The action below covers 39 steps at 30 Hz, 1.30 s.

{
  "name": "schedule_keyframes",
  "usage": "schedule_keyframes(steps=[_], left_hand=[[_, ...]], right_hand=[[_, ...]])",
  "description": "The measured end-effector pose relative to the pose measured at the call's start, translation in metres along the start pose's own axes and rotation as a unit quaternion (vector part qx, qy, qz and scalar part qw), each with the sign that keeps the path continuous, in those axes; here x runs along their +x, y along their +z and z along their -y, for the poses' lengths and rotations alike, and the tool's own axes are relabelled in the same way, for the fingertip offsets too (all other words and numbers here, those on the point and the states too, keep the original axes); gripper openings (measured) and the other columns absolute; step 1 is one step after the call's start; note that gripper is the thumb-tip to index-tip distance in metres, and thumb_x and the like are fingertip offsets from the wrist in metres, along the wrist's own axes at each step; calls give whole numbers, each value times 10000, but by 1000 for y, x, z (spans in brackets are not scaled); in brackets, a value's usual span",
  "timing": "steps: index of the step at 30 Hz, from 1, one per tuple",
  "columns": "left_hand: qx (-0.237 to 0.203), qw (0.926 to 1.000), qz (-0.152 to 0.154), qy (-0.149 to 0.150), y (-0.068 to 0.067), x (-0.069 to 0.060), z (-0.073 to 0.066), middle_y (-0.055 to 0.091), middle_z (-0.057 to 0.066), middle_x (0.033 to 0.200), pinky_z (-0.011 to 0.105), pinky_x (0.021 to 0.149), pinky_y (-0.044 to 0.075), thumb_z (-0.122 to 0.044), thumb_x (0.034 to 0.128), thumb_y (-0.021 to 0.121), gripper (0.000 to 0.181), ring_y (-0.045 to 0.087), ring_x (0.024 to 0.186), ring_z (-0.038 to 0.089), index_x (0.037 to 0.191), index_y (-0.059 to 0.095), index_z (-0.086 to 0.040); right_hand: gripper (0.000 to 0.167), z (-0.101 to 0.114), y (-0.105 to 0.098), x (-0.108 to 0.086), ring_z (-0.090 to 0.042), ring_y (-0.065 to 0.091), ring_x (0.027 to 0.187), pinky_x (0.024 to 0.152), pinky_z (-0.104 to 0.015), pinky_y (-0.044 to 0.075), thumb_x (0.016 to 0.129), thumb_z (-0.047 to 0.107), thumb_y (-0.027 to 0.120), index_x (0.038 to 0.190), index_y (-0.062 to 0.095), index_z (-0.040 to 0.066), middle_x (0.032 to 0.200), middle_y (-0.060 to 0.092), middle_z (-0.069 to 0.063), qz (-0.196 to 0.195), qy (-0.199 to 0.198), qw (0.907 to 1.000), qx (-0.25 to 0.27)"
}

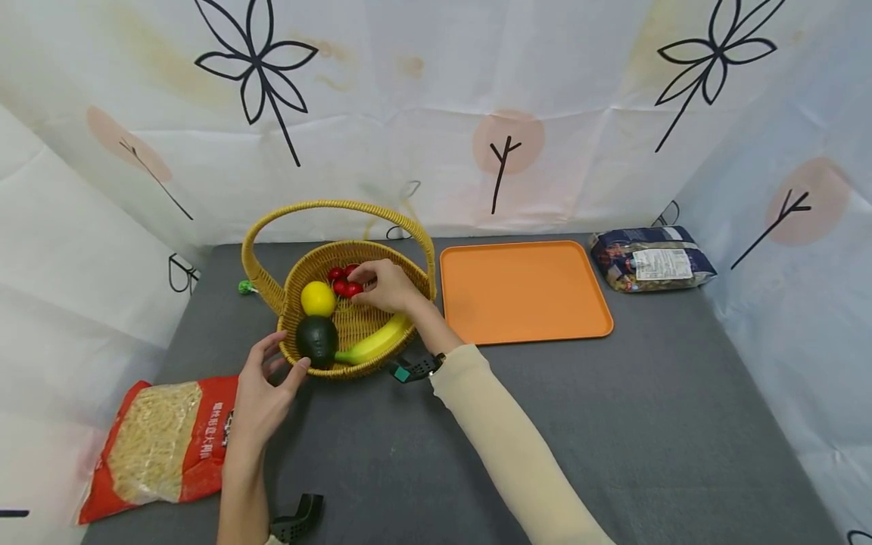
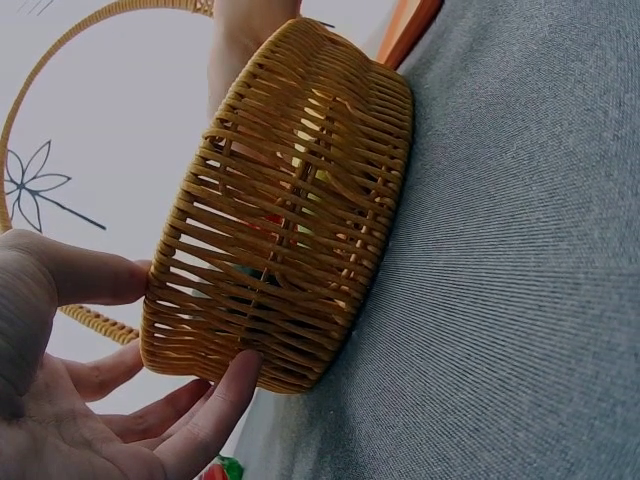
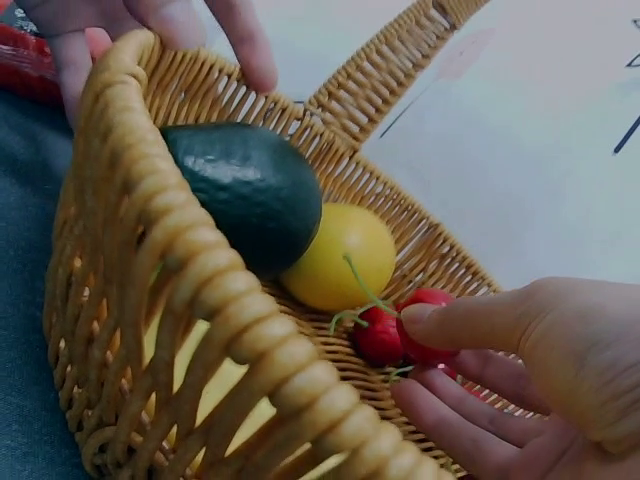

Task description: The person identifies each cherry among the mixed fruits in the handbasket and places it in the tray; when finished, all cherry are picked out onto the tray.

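Observation:
A yellow wicker basket (image 1: 354,373) with a tall arched handle stands at the back left of the table. My left hand (image 1: 266,393) holds its near left side, a finger at the rim and another against the outer weave. Inside the basket, my right hand (image 1: 390,288) pinches a red cherry (image 3: 437,300) between thumb and fingers. Several cherries with green stems, including another cherry (image 3: 376,342), lie by those fingers. A yellow lemon-like fruit (image 1: 318,299), a dark green avocado (image 1: 316,338) and a banana (image 1: 375,344) are also in the basket.
An orange tray (image 1: 524,295) lies right of the basket, with a dark blue food bag (image 1: 650,260) beyond it. A red bag of pasta (image 1: 160,446) rests at the left. One small green item (image 1: 246,287) shows behind the handle. Patterned white cloth surrounds the table.

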<state>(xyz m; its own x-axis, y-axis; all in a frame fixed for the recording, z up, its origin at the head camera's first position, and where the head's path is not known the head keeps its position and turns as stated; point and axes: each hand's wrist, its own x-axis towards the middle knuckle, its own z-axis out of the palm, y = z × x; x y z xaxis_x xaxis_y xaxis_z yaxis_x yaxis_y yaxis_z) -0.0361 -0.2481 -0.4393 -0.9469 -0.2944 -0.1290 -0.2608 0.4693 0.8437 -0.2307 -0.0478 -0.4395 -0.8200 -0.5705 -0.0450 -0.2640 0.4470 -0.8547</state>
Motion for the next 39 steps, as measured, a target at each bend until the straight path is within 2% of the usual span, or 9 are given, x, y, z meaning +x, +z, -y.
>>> schedule_keyframes(steps=[3, 5, 9, 13, 18, 24, 32, 35, 39], left_hand=[[-94, 9999, 36, 16, 1, 1, 1, 382, 244, 1709, 652, 1172, 475, -253, 1047, 728, 743, 511, 1457, 475, 1670, 351, -102], [-114, 9999, 45, 19, 1, 1, 1, 380, 244, 1710, 659, 1179, 465, -254, 1048, 725, 743, 509, 1456, 475, 1671, 349, -105], [-94, 10000, 17, 29, 0, 0, 2, 396, 224, 1706, 310, 1086, 536, -262, 1051, 722, 722, 531, 1442, 449, 1663, 366, -123], [-123, 9999, -23, 107, -1, 0, 2, 415, 220, 1695, -25, 855, 398, -256, 1049, 727, 706, 551, 1425, 439, 1653, 385, -123], [-170, 9997, -52, 189, 0, -1, 2, 420, 224, 1691, -48, 820, 389, -249, 1047, 731, 698, 554, 1416, 446, 1644, 396, -115], [-136, 9997, -59, 190, 0, -1, 2, 414, 221, 1694, -46, 832, 388, -245, 1046, 733, 699, 548, 1422, 447, 1643, 396, -109], [-34, 9999, 33, 114, -1, -1, 4, 397, 199, 1716, 8, 889, 396, -276, 1053, 722, 707, 532, 1457, 431, 1655, 379, -138], [-36, 9999, 46, 127, -1, -1, 4, 389, 210, 1718, 227, 1054, 524, -272, 1055, 719, 709, 523, 1461, 445, 1656, 372, -128], [5, 9999, 41, 108, -1, 0, 3, 388, 210, 1720, 478, 1124, 509, -275, 1054, 718, 710, 524, 1464, 441, 1656, 372, -128]], right_hand=[[344, 4, -4, -5, -316, 703, 1250, 1017, -301, 615, 977, 103, 815, 1307, 733, 49, 1354, 722, -146, 22, -132, 9997, 223], [355, 8, -7, -10, -310, 703, 1247, 1017, -299, 615, 972, 106, 822, 1308, 728, 43, 1347, 725, -152, 41, -228, 9990, 379], [374, 14, -16, -21, -297, 687, 1258, 1036, -295, 607, 974, 111, 820, 1325, 712, 40, 1341, 712, -152, 121, -469, 9969, 615], [393, 17, -26, -37, -280, 691, 1217, 1053, -317, 607, 976, 102, 814, 1346, 702, 30, 1321, 681, -151, 254, -713, 9939, 805], [383, 17, -41, -63, -230, 748, 1010, 1000, -287, 615, 973, 70, 800, 1345, 718, 30, 1301, 688, -146, 409, -1013, 9898, 914], [360, 8, -62, -99, -228, 752, 1035, 952, -339, 655, 955, 7, 789, 1307, 717, -15, 1353, 680, -188, 717, -1290, 9806, 1288], [322, -25, -105, -135, -239, 771, 975, 897, -363, 666, 928, 21, 830, 1231, 721, 33, 1285, 685, -193, 1067, -956, 9791, 1442], [338, -39, -120, -139, -234, 796, 974, 876, -319, 662, 943, 13, 813, 1257, 689, -22, 1301, 667, -239, 783, -687, 9823, 1554], [334, -58, -132, -135, -325, 807, 993, 894, -379, 667, 987, 9, 765, 1291, 650, -69, 1296, 648, -280, 204, -373, 9858, 1626]])
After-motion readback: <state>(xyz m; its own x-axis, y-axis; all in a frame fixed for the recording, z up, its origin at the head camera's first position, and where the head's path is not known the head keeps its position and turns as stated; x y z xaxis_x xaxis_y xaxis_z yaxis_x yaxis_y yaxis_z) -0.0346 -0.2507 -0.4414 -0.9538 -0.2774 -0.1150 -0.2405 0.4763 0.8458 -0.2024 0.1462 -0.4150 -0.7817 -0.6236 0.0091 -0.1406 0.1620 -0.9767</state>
